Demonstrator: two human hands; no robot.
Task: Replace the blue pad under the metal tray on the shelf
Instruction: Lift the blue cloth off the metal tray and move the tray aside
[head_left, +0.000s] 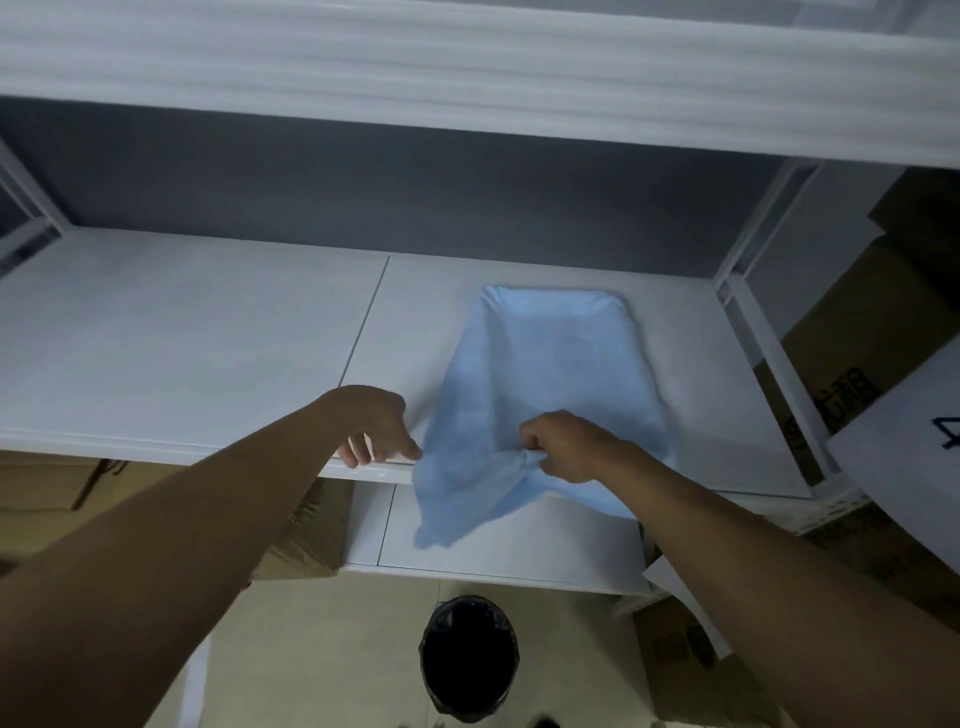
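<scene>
My right hand (566, 447) pinches the blue pad (550, 395), which hangs over the white shelf (182, 332) edge. My left hand (374, 431) touches its corner, fingers relaxed. I should grip both corners and spread it flat.

— What colours are before you?
— A pale blue pad (550, 374) on my white shelf (182, 338), grey wall (363, 197) behind.
— Below?
— Brown cardboard boxes (836, 343), a black-lined bin (469, 660).
</scene>
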